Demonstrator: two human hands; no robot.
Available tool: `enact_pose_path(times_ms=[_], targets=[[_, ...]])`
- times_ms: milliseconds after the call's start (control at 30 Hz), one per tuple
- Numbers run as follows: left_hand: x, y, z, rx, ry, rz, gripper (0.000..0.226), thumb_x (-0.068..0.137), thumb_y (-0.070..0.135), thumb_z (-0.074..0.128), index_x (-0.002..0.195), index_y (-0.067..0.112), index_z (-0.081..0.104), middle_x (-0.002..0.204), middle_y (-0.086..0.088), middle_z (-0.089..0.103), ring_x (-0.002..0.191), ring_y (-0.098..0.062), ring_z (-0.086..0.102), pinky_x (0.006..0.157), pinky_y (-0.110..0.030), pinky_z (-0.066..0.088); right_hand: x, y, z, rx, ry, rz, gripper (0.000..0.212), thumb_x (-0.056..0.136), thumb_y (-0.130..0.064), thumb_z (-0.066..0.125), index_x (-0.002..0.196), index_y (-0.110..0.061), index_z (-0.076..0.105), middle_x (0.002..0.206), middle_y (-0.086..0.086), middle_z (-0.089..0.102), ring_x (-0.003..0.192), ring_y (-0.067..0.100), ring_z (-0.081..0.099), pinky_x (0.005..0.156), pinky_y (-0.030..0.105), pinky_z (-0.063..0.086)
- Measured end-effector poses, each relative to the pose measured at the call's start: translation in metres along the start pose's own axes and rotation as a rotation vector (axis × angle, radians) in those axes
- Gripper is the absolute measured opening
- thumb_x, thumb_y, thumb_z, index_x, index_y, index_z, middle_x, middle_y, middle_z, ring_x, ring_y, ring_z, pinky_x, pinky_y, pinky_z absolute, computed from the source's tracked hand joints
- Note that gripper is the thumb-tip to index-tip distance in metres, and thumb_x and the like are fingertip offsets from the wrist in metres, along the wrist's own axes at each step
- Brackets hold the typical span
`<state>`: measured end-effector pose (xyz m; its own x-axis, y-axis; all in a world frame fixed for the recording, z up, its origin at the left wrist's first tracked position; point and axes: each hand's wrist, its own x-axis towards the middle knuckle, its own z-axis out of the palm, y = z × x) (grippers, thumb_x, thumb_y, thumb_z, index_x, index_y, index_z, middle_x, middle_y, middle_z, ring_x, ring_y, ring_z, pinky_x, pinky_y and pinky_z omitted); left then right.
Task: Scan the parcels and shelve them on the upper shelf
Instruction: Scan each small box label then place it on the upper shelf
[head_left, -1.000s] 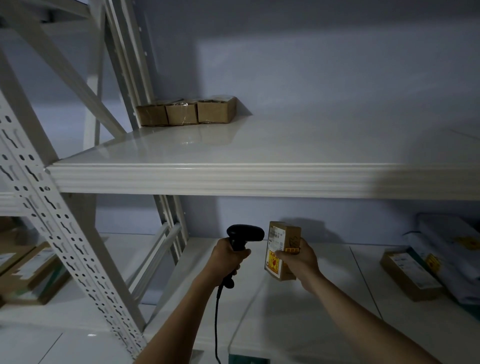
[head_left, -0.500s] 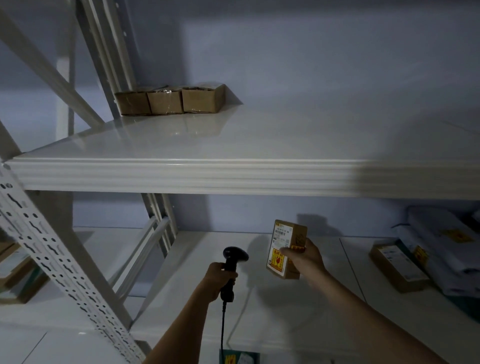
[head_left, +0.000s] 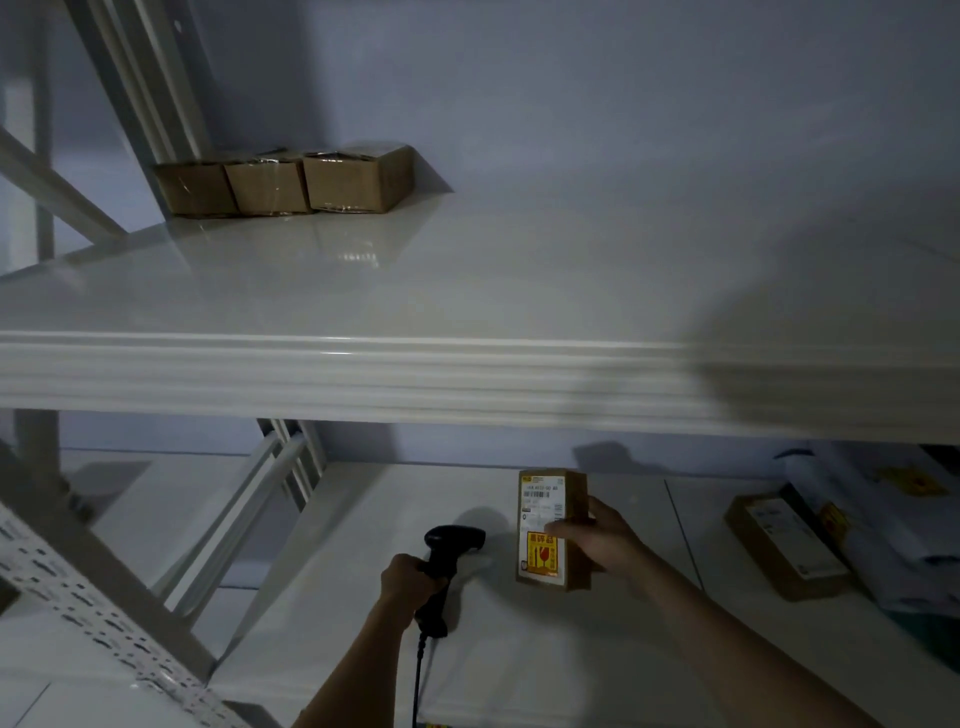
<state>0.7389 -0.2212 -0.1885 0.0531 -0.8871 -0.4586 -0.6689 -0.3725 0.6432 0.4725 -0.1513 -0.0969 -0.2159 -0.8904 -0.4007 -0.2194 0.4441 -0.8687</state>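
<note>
While being held upright over the lower shelf (head_left: 363, 519), just under the lip of the upper shelf (head_left: 415, 374): small cardboard parcel (head_left: 574, 499), label face turning toward the scanner (head_left: 449, 545). Being pinched by the right hand (head_left: 605, 540), fingers curling onto the labelled front near the yellow fragile sticker (head_left: 541, 555), thumb apparently wrapping the far side, though not showing clearly. Being carried one-handed without visible strain, so probably weighing little. Looking stiff: crisp corners, flat faces, no sagging. Looking moderately grippy too, plain kraft card, though the glossy label and sticker are likely sliding more easily under fingertips. Fragile marking suggesting going gently, no dropping onto the shelf, no squeezing the broad faces inward.

Best hold, judging from this view: spanning the narrow sides at mid-height, keeping fingers off the barcode near the top of the label. Currently covering part of the lower label only; barcode staying exposed.

Left hand (head_left: 410, 582) wrapping closed around the handle of the scanner, head pointing roughly toward the parcel, cord (head_left: 417, 680) trailing downward.

Sitting at the back left of the upper shelf: three brown boxes (head_left: 280, 182) in a touching row. Lying at the right of the lower shelf, well apart from the hands: another labelled box (head_left: 784, 545) beside pale soft mailers (head_left: 883, 519).
</note>
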Motion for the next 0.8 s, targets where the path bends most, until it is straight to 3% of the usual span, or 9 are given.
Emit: enact_pose_path(times_ms=[67, 167, 300, 400, 467, 567, 667, 733, 800], targets=[[0.003, 0.000, -0.001, 0.024, 0.001, -0.036, 0.032, 0.078, 0.028, 0.079, 0.095, 0.003, 0.067, 0.097, -0.012, 0.067, 0.096, -0.028, 0.067, 0.075, -0.031, 0.052, 0.005, 0.000, -0.003, 0.000, -0.041, 0.033, 0.053, 0.085, -0.026, 0.080, 0.130, -0.024, 0.051, 0.128, 0.004, 0.067, 0.111, 0.024, 0.067, 0.092, 0.041, 0.058], [0.004, 0.000, -0.007, 0.060, -0.020, -0.072, 0.028, 0.078, 0.025, 0.077, 0.091, 0.004, 0.064, 0.088, -0.009, 0.063, 0.082, -0.022, 0.062, 0.065, -0.026, 0.046, 0.009, -0.002, -0.006, 0.061, -0.112, 0.059, 0.059, 0.086, -0.028, 0.079, 0.133, -0.022, 0.043, 0.120, 0.003, 0.067, 0.105, 0.023, 0.067, 0.079, 0.035, 0.058], [0.007, -0.014, -0.016, 0.032, -0.039, -0.132, 0.022, 0.081, 0.018, 0.070, 0.076, 0.007, 0.053, 0.071, -0.009, 0.054, 0.064, -0.021, 0.053, 0.057, -0.027, 0.042, 0.016, -0.009, -0.003, 0.230, -0.176, 0.044, 0.055, 0.087, -0.024, 0.077, 0.133, -0.018, 0.048, 0.114, 0.009, 0.074, 0.103, 0.030, 0.072, 0.096, 0.053, 0.056], [-0.005, -0.012, -0.027, 0.059, -0.020, -0.142, 0.021, 0.086, 0.020, 0.065, 0.092, 0.000, 0.060, 0.079, -0.014, 0.057, 0.067, -0.023, 0.053, 0.058, -0.030, 0.043, 0.009, -0.017, 0.002, 0.323, -0.241, 0.006, 0.047, 0.089, -0.017, 0.075, 0.130, -0.021, 0.052, 0.111, 0.010, 0.076, 0.102, 0.032, 0.074, 0.094, 0.055, 0.057], [-0.019, -0.004, -0.038, 0.153, 0.021, -0.093, 0.032, 0.091, 0.020, 0.059, 0.115, -0.001, 0.060, 0.102, -0.016, 0.063, 0.083, -0.026, 0.061, 0.067, -0.033, 0.051, 0.000, -0.021, 0.006, 0.296, -0.288, -0.036, 0.049, 0.088, -0.010, 0.074, 0.129, -0.025, 0.052, 0.115, 0.009, 0.075, 0.105, 0.032, 0.073, 0.095, 0.055, 0.057], [-0.045, 0.011, -0.058, 0.273, 0.141, 0.021, 0.028, 0.091, 0.018, 0.056, 0.115, 0.004, 0.062, 0.118, -0.015, 0.064, 0.107, -0.030, 0.063, 0.085, -0.034, 0.053, -0.018, -0.026, 0.010, 0.225, -0.350, -0.106, 0.055, 0.085, 0.001, 0.072, 0.127, -0.027, 0.051, 0.115, 0.007, 0.076, 0.108, 0.030, 0.072, 0.098, 0.052, 0.055], [-0.068, 0.024, -0.076, 0.227, 0.113, 0.135, 0.014, 0.090, 0.018, 0.062, 0.102, 0.011, 0.064, 0.112, -0.013, 0.065, 0.093, -0.026, 0.064, 0.082, -0.035, 0.055, -0.041, -0.029, 0.012, 0.179, -0.397, -0.173, 0.064, 0.079, 0.004, 0.074, 0.129, -0.028, 0.050, 0.118, 0.007, 0.075, 0.113, 0.028, 0.070, 0.103, 0.054, 0.052], [-0.088, 0.035, -0.087, 0.128, 0.011, 0.207, 0.015, 0.090, 0.016, 0.066, 0.105, 0.014, 0.064, 0.102, -0.010, 0.067, 0.081, -0.019, 0.063, 0.080, -0.036, 0.058, -0.059, -0.031, 0.014, 0.165, -0.406, -0.211, 0.070, 0.072, 0.000, 0.077, 0.130, -0.030, 0.051, 0.121, 0.006, 0.074, 0.117, 0.028, 0.068, 0.105, 0.055, 0.049], [-0.116, 0.047, -0.099, 0.070, -0.086, 0.339, 0.022, 0.090, 0.011, 0.067, 0.111, 0.017, 0.062, 0.097, -0.005, 0.068, 0.083, -0.017, 0.065, 0.080, -0.035, 0.059, -0.080, -0.034, 0.016, 0.137, -0.406, -0.253, 0.072, 0.071, -0.001, 0.078, 0.131, -0.032, 0.052, 0.123, 0.005, 0.073, 0.118, 0.026, 0.068, 0.106, 0.054, 0.049]])
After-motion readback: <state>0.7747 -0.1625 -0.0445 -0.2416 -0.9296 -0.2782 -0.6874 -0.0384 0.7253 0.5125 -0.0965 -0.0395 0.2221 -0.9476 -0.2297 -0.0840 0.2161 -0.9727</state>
